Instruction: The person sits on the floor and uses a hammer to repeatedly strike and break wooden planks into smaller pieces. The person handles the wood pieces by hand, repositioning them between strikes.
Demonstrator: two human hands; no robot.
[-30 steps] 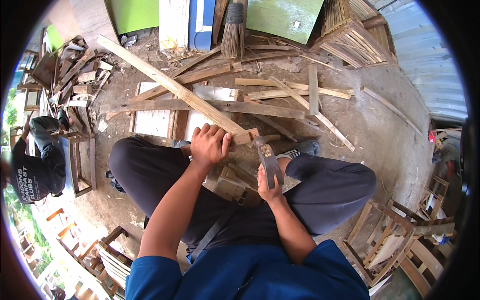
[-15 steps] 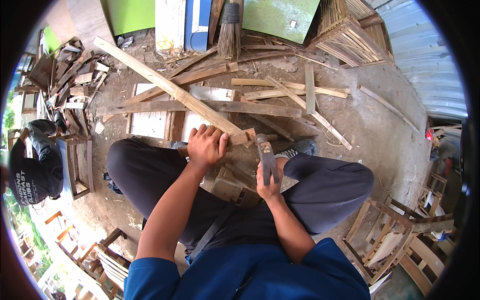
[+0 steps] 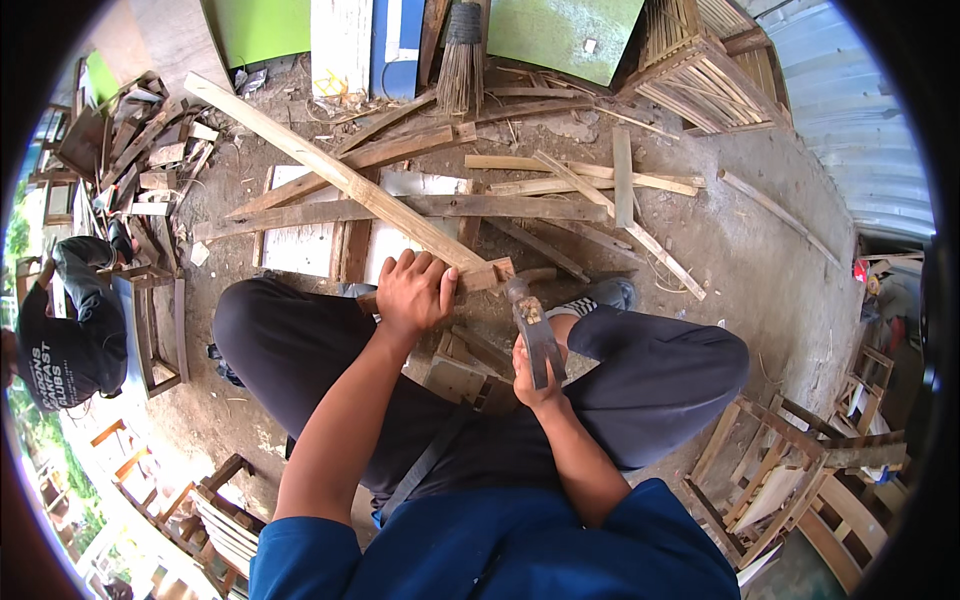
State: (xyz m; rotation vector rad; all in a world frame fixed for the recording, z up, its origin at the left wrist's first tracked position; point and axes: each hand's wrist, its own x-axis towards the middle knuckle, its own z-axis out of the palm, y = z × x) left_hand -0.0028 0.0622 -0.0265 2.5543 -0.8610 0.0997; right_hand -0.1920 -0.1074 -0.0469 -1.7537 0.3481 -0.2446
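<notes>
My left hand [image 3: 415,292] is closed over the near end of a long pale wooden plank [image 3: 335,172], where a short wood block [image 3: 487,275] crosses it. The plank slants away to the far left, above other boards. In my right hand [image 3: 537,385] is a claw hammer [image 3: 537,335], its striking face just short of the block's right end and its claw toward me. Most of its handle is hidden behind the head and my fingers. Beneath my hands, between my legs, sits a wooden piece [image 3: 452,380], partly hidden.
Loose boards [image 3: 520,207] lie across the ground ahead, with a stick broom [image 3: 461,60] behind them. A scrap wood pile [image 3: 150,150] is at far left, near a seated person [image 3: 70,330]. Wooden chair frames [image 3: 770,480] stand at right, below a corrugated metal wall [image 3: 840,110].
The hammer has shifted slightly toward me and tilted, its striking face drawing away from the block's end. My left hand and the plank stay nearly still.
</notes>
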